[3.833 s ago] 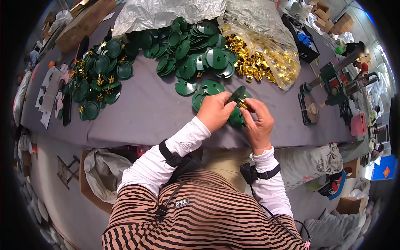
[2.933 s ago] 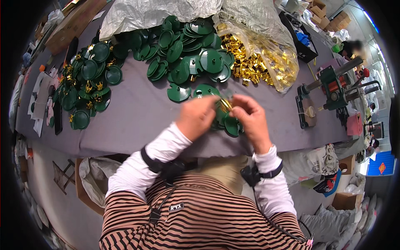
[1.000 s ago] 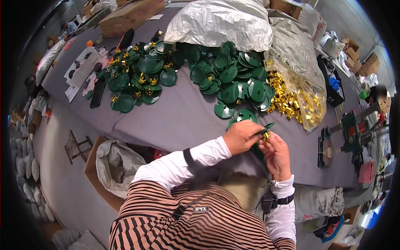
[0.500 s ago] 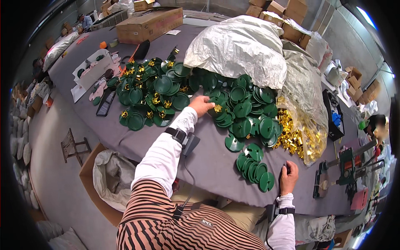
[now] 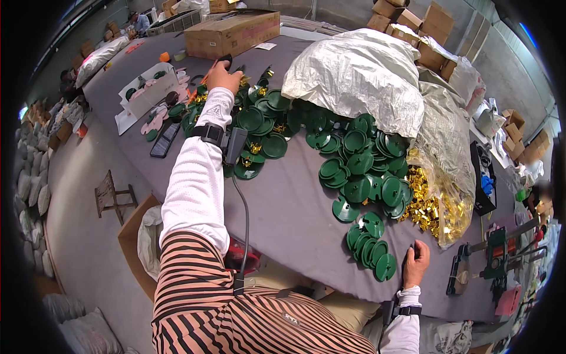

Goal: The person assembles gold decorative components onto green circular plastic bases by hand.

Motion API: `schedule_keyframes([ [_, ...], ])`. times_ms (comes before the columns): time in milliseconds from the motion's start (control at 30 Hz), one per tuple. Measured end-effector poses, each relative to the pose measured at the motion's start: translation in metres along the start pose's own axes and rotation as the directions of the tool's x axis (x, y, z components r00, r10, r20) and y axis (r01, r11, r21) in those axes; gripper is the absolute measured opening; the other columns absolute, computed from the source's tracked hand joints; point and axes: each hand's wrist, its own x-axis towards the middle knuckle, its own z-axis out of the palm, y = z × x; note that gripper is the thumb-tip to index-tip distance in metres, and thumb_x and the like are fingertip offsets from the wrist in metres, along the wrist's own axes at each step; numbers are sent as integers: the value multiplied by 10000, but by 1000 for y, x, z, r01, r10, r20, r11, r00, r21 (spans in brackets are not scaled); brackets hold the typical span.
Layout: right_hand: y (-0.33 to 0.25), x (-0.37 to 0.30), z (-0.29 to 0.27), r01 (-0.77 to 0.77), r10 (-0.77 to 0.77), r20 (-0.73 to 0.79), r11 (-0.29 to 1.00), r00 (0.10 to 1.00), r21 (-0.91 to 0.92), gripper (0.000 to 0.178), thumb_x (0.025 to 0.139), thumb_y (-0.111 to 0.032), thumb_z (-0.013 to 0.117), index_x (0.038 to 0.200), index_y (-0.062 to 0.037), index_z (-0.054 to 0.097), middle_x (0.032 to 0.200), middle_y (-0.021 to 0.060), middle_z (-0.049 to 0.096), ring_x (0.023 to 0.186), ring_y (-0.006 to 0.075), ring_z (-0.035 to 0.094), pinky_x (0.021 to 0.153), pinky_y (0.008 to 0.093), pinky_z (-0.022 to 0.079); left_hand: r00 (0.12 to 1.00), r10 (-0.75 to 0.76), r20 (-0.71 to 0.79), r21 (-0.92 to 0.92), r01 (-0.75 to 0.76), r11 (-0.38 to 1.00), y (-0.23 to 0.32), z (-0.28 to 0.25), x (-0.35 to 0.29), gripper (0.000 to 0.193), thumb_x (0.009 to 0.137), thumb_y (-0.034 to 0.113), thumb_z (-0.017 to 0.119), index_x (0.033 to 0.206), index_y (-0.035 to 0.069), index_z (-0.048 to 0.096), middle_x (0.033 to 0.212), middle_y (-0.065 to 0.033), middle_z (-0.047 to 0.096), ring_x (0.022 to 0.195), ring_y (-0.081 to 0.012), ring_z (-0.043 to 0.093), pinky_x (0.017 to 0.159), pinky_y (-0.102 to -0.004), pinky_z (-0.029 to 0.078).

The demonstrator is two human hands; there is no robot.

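Bearings from mid-view.
Left hand (image 5: 224, 78), 11 o'clock: at the far side of a heap of smooth green discs (image 5: 251, 120) bearing shiny gold clips (image 5: 254, 148); fingertips obscured, grip cannot be told.
Right hand (image 5: 416, 264), 4 o'clock: on the grey cloth-covered desk (image 5: 295, 218), fingers curled, contents indiscernible.
Row of overlapping notched discs (image 5: 378, 252): just beside, at its 10 o'clock.
Foil-bright gold pieces (image 5: 423, 207), 3 o'clock: spilling from crinkled clear plastic bag (image 5: 455, 219).
Woven white sack (image 5: 354, 76): 1 o'clock.

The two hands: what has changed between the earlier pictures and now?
The left hand has moved forward and left, to the far end of the left disc pile; its grip is unclear. The right hand let go of a green disc and is now beside the small disc group. The gold pieces and press stayed.
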Motion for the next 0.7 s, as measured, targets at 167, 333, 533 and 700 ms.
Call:
schedule_keyframes([
  [167,-3,-1,-1,65,-67,-23,993,997,-102,279,783,2,623,1062,-9,624,1094,144,616,1042,309,579,936,382,452,978,197,65,-340,-164,926,51,50,-74,234,780,158,634,982,60,700,980,-159,687,942,-323,654,862,-396,506],
  [333,-14,-1,-3,120,-122,0,977,992,-177,273,772,-6,620,1044,-32,625,1088,137,618,1035,321,571,925,397,454,877,113,467,-181,-30,983,61,152,-133,475,742,261,720,1165,68,622,1200,-167,604,1119,-306,582,978,-373,458],
  [533,-18,1,-2,124,-125,9,966,992,-228,251,757,-20,627,1007,-36,626,1069,134,616,1021,323,564,915,401,454,793,-235,562,111,209,972,72,206,-120,955,628,476,822,1417,172,377,1457,-201,363,1352,-417,337,1096,-471,341],
  [700,-16,-1,-3,126,-131,-4,966,991,-224,240,751,-21,631,990,-42,627,1061,129,609,1013,322,554,910,406,450,843,-297,448,200,229,953,91,205,-140,953,617,461,822,1407,157,382,1464,-194,351,1336,-433,351,1093,-447,352],
])
